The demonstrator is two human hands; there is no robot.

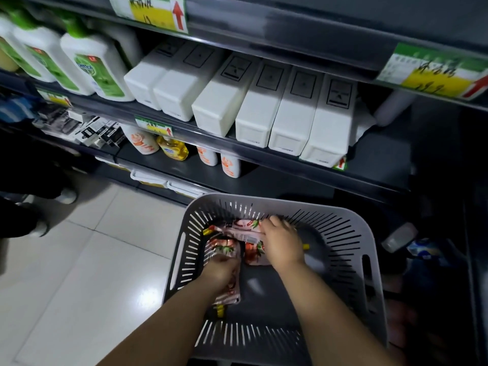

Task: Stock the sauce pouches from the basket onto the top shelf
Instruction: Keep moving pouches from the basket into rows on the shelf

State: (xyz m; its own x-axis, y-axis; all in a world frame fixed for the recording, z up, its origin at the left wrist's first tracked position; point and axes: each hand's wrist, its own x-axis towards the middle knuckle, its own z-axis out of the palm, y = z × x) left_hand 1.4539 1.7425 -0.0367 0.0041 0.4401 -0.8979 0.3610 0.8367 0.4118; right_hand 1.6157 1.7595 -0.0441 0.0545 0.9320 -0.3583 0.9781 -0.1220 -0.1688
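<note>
A grey slotted basket (351, 233) stands on the floor in front of the shelving. Inside lie several pink and red sauce pouches with yellow caps. My left hand (221, 270) reaches into the basket's left side and grips one pouch (224, 248) from above. My right hand (281, 243) lies over two other pouches (244, 229) near the middle, its fingers curled round their edge. Only the front rail (290, 33) of an upper shelf shows along the top of the view.
White boxes (253, 109) and green-labelled bottles (89, 67) fill the middle shelf. Orange-printed bottles (141, 142) stand on the shelf below. Another person's shoes (67, 195) are on the tiled floor at the left. Dark goods sit at the right of the basket.
</note>
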